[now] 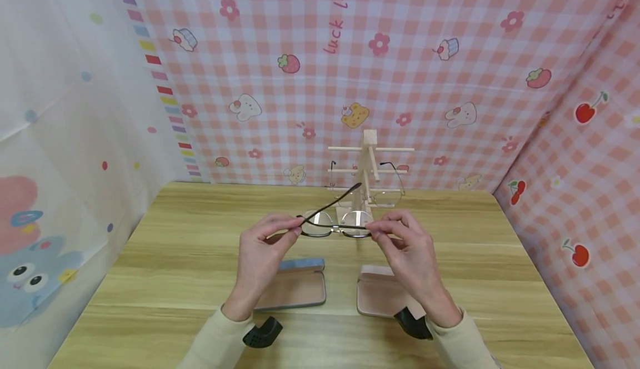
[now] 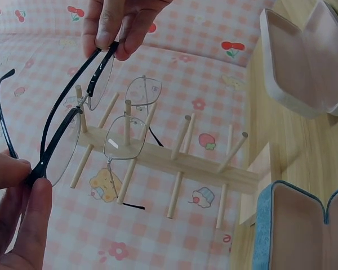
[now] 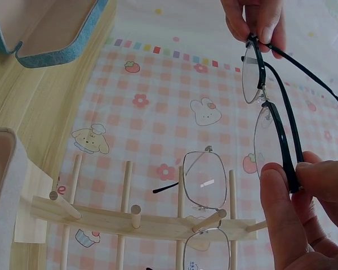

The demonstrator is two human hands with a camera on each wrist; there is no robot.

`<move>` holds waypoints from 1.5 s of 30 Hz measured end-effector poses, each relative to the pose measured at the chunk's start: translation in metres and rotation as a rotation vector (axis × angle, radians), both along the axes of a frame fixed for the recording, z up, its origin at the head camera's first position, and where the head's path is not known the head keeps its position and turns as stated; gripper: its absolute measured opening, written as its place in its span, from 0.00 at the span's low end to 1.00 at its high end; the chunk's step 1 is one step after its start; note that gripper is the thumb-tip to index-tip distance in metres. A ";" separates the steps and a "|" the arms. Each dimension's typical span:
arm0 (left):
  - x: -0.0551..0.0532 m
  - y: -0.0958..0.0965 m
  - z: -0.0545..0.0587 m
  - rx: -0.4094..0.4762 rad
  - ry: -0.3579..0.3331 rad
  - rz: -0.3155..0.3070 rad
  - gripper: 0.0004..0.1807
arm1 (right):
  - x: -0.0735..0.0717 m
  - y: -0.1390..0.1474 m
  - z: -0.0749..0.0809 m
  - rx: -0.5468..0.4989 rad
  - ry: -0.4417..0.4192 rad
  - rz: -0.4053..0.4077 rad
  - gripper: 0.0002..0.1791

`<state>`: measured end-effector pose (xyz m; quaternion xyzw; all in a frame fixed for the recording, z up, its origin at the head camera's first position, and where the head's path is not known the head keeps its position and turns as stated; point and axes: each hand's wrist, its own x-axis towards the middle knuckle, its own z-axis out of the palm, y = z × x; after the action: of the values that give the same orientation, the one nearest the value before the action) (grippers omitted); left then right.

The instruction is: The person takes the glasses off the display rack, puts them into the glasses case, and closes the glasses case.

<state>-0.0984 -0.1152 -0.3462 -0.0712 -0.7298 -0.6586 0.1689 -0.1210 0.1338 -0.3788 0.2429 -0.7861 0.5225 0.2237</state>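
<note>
Both hands hold a pair of eyeglasses [image 1: 356, 236] with dark brow bars and thin-rimmed clear lenses, raised over the table in front of a wooden display stand [image 1: 370, 141]. The left hand [image 1: 262, 252] pinches one end corner between thumb and fingers. At the other end, the right hand [image 1: 407, 244] pinches the frame corner. One dark temple lies across the lenses; the other [image 2: 5, 121] sticks out from the left hand's end. Below the hands, a blue glasses case [image 1: 302, 263] and a whitish case [image 3: 5, 169] lie open, each partly covered by a hand in the head view.
Wire-rimmed glasses [image 2: 124, 138] hang on the stand's pegs, with a second thin-rimmed pair [image 2: 144, 91] beside them. The stand rises from the wood-grain table [image 1: 165, 247] close to a pink checked cloth [image 1: 310, 96]. More printed cloth [image 1: 590, 180] encloses the sides.
</note>
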 end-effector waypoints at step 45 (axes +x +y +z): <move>-0.013 -0.006 -0.032 -0.202 0.085 0.049 0.13 | 0.000 0.000 -0.001 0.018 0.008 0.008 0.09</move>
<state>-0.1114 -0.1210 -0.3782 -0.0980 -0.7862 -0.5737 0.2077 -0.1209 0.1333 -0.3794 0.2501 -0.7888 0.5155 0.2224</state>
